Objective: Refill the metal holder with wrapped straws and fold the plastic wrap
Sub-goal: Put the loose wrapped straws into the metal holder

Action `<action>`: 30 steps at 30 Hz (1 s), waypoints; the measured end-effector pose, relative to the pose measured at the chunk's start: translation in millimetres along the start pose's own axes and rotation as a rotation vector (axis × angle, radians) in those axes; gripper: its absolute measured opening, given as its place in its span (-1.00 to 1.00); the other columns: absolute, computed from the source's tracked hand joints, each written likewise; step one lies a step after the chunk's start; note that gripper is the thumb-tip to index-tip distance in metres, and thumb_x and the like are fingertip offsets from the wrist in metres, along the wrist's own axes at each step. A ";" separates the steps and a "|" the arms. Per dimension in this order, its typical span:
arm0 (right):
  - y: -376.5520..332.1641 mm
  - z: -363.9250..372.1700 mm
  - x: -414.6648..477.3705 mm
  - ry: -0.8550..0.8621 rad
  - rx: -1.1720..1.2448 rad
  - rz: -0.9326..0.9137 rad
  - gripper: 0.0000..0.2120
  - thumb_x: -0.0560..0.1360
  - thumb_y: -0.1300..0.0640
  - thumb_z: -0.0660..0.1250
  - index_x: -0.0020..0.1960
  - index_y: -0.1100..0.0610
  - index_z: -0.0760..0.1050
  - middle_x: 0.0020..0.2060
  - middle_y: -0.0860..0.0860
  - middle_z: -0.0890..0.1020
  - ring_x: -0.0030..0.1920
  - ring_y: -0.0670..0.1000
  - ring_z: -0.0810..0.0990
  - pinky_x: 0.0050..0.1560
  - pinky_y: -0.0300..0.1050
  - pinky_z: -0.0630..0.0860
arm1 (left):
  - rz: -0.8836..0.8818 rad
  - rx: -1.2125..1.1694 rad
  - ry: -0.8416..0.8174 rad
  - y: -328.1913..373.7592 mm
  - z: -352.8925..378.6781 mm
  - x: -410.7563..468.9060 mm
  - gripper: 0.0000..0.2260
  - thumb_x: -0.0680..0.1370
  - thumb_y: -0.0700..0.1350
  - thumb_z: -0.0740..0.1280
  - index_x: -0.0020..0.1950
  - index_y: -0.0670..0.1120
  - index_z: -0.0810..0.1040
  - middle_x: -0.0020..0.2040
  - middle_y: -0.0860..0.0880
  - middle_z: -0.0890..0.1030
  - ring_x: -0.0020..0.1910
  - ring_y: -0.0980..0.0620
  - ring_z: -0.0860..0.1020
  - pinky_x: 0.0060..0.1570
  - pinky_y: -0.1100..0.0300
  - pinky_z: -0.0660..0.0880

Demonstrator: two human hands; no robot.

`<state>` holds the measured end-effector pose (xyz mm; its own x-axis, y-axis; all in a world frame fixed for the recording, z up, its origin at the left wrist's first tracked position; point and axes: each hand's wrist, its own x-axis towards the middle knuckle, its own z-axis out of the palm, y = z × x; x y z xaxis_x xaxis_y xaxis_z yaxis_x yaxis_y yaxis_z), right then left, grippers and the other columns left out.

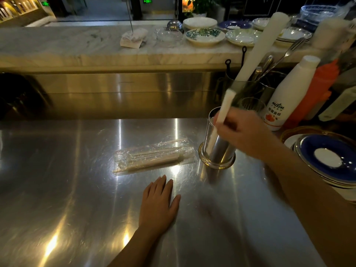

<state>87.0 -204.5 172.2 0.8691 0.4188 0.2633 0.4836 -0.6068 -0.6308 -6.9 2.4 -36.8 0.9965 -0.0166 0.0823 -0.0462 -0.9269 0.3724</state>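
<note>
Right now the right hand [243,132] has its fingers [224,128] clamped on a white wrapped straw [225,108], which is blurred. Its upper end rises above the fingers and leans away from the person and to the right. Its lower end slants down and to the left, into the open mouth of the metal holder [217,145] directly below the fingers. The holder stands upright on the bench [77,189]. I cannot tell whether the straw's lower tip rests on the holder's bottom.

Well to the left of those fingers, just beside the holder's base, lies the plastic wrap [154,157] with a few pale straws inside it. Its long axis runs left to right across the bench, tilted slightly up toward the holder.

The left hand [159,199] rests flat on the bench, palm down, fingers [163,184] together and holding nothing. The wrap lies just beyond their tips, away from the person. That hand looks nearer to the wrap than the right, so the next pick or the folding probably falls to it, while the right need only let the straw drop down into the holder.

To the right of the right hand stand a white bottle [285,99] and stacked blue plates [327,160].
</note>
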 end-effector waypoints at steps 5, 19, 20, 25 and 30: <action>0.7 -19.5 18.0 0.427 -0.012 -0.084 -0.84 0.53 0.22 0.20 0.05 0.28 0.47 -0.18 0.06 0.53 -0.24 -0.10 0.53 -0.18 -0.45 0.49 | -0.003 0.002 -0.011 0.3 -0.5 0.0 -0.49 0.53 0.21 0.01 0.41 0.00 0.27 0.46 -0.06 0.30 0.44 -0.04 0.21 0.41 0.04 0.01; 59.0 4.3 40.6 -0.268 -0.429 0.488 -0.77 0.51 0.09 0.22 0.09 0.21 0.45 0.04 0.20 0.55 0.08 0.17 0.49 0.10 -0.01 0.37 | -0.003 -0.002 -0.014 -0.6 0.1 0.7 -0.52 0.54 0.19 0.05 0.39 -0.01 0.29 0.44 -0.08 0.33 0.42 -0.07 0.26 0.38 0.04 0.02; 58.8 2.6 42.7 -0.283 -0.432 0.496 -0.78 0.51 0.09 0.23 0.07 0.21 0.46 0.02 0.20 0.55 0.05 0.15 0.49 0.14 0.02 0.38 | -0.005 0.002 -0.013 -0.5 0.2 1.0 -0.52 0.54 0.19 0.05 0.39 -0.01 0.29 0.43 -0.08 0.34 0.42 -0.07 0.26 0.38 0.04 0.03; 52.3 -4.6 51.8 -0.260 -0.586 0.440 -0.77 0.49 -0.01 0.25 0.03 0.13 0.46 -0.12 0.05 0.51 0.01 0.11 0.49 0.27 0.21 0.27 | -0.003 -0.002 -0.011 1.2 -2.1 1.2 -0.52 0.54 0.19 0.05 0.39 0.00 0.30 0.43 -0.07 0.34 0.42 -0.06 0.27 0.38 0.04 0.03; 15.7 3.0 47.9 0.088 -0.247 0.075 -0.83 0.51 0.08 0.24 0.04 0.14 0.46 -0.16 0.01 0.52 -0.15 0.00 0.49 -0.12 -0.14 0.40 | 0.029 0.015 -0.034 1.9 -6.6 1.6 -0.54 0.54 0.15 0.10 0.37 -0.04 0.34 0.41 -0.11 0.37 0.39 -0.09 0.31 0.37 0.01 0.10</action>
<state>135.9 -191.9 172.8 0.9037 0.3130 0.2921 0.4193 -0.7849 -0.4562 -5.8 3.1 -29.9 0.9966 -0.0556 0.0613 -0.0739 -0.9315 0.3563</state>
